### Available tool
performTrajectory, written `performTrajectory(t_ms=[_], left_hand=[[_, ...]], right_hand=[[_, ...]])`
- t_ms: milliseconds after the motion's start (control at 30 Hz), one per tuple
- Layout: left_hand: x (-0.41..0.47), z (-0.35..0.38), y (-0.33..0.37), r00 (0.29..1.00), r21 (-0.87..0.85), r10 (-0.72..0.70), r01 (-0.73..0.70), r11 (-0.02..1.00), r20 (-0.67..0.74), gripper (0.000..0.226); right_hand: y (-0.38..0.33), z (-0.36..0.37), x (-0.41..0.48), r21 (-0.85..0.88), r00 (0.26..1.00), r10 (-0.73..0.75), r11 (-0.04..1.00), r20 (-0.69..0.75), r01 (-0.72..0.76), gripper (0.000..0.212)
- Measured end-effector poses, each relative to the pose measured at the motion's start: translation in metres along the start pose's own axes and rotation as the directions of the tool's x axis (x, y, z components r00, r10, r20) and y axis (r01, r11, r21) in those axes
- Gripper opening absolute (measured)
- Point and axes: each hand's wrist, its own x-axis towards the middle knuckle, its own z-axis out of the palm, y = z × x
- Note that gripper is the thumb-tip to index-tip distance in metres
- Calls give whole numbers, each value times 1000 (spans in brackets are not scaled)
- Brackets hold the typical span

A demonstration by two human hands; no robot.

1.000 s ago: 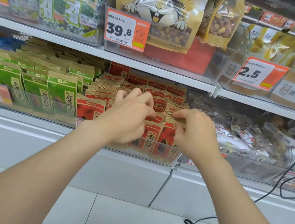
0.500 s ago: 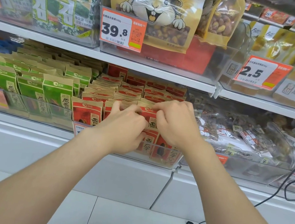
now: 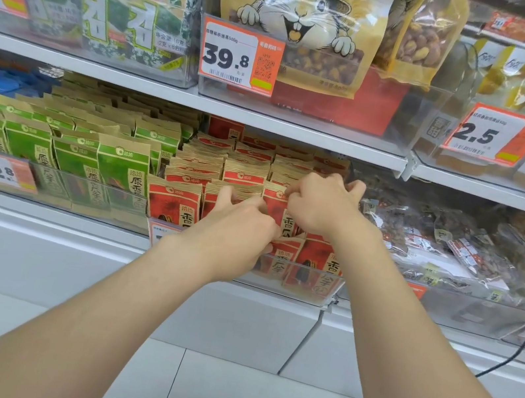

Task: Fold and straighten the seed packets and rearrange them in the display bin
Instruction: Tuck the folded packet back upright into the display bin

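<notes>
Hands meet on one red seed packet (image 3: 275,209) standing mid-row in the display bin (image 3: 314,277). The right hand (image 3: 322,205) pinches its top edge with curled fingers. The left hand (image 3: 238,229), just below and beside it, curls its fingers into the row and seems to grip the packet's lower part, though its fingertips are partly hidden. Other red packets (image 3: 171,206) stand tightly packed beyond the left knuckles and under both wrists. Crowding is the risk: folding the flap too hard could crease it crooked or drag neighbouring packets out of line, and a wrist leaning on the front row could tip those over the bin's low clear wall. Green packets (image 3: 119,171) further out past the left hand sit apart from both hands.
</notes>
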Motion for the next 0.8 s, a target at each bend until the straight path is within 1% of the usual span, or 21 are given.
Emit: performTrajectory(t_ms=[100,167,267,300,367,433,467,533,567,600,667,733,800], left_hand=[[-1,0,2,1000,-7,-1,1,1000,-20,16],[-2,-1,2,999,-14,-7,7,1000,-33,13],[-3,-6,2,999,-49,-3,1,999,-44,9],[-3,-6,1,999,-61,0,-2,998,-45,11],[-3,-5,0,999,-77,3,-7,997,-45,20],[-3,-5,-2,999,-115,-10,5,993,-44,27],[-4,-6,-2,999,-133,-17,12,991,-43,29],[-5,-9,-2,998,-157,-31,22,987,-52,32],[-6,-11,-2,997,-171,-36,25,985,-63,34],[-7,-13,-1,996,-186,-40,26,982,-74,37],[-10,-15,-2,994,-219,-52,30,975,-98,38],[-13,-18,-2,991,-248,-63,33,968,-115,36],[-14,-20,-4,989,-263,-69,32,964,-130,34]], right_hand=[[1,-1,2,30,1000,10,1000,21,-11,38],[0,0,1,80,998,13,997,-56,-8,34],[-2,4,-4,172,978,40,985,-205,-4,38],[-2,4,-4,198,973,56,980,-225,-11,38],[-2,5,-4,240,961,85,971,-263,-20,27],[-1,6,-3,231,951,92,973,-294,-22,11],[0,6,-3,218,951,90,976,-295,-25,8],[0,6,-4,210,951,79,978,-299,-15,8],[0,6,-6,220,942,66,975,-329,8,8],[0,6,-7,243,925,48,969,-376,48,8],[2,4,-12,325,870,18,931,-493,165,8],[3,3,-20,355,796,0,895,-605,270,11],[4,3,-27,320,698,-24,877,-715,358,11]])
